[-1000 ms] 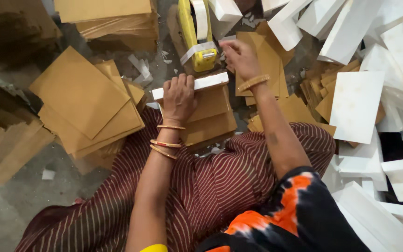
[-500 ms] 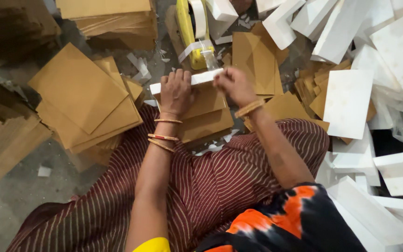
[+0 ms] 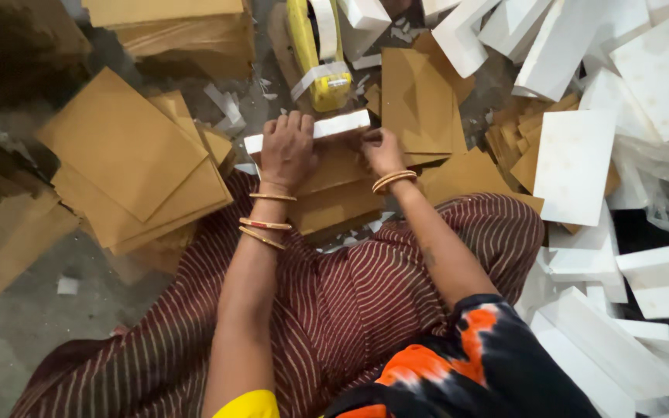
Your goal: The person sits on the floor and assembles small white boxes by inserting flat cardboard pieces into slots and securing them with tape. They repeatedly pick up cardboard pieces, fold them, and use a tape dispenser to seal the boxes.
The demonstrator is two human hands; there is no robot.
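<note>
A narrow white box (image 3: 338, 125) lies across a low stack of brown cardboard sheets (image 3: 334, 193) in front of my knees. My left hand (image 3: 288, 147) grips the box's left part, fingers curled over its top. My right hand (image 3: 382, 150) presses against the box's right end with fingertips at its lower edge. Both wrists wear bangles. Just beyond the box stands a yellow tape dispenser (image 3: 320, 54) with a white strip hanging from it.
Piles of brown cardboard sheets (image 3: 129, 162) lie to the left and more (image 3: 420, 101) to the right of the box. Several white flat boxes (image 3: 574, 166) are heaped along the right side. Paper scraps litter the grey floor (image 3: 32, 317).
My right hand has come back from the brown sheets near the dispenser and now rests at the white box's right end. My left hand has stayed on the box.
</note>
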